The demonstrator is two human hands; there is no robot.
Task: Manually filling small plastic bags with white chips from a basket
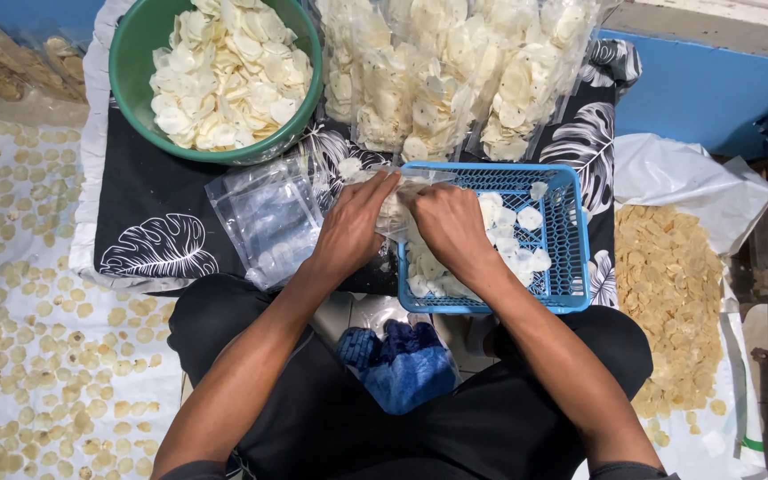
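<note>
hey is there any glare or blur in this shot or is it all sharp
Head view: even, soft light, no hard shadows; mild glare on the empty plastic bags; left hand, right hand and blue basket are sharp; slight wide-angle bend near the edges.

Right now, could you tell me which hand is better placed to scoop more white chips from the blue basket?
Probably the right hand: it rests over the blue basket, above the chips; the left hand lies outside it.
</note>
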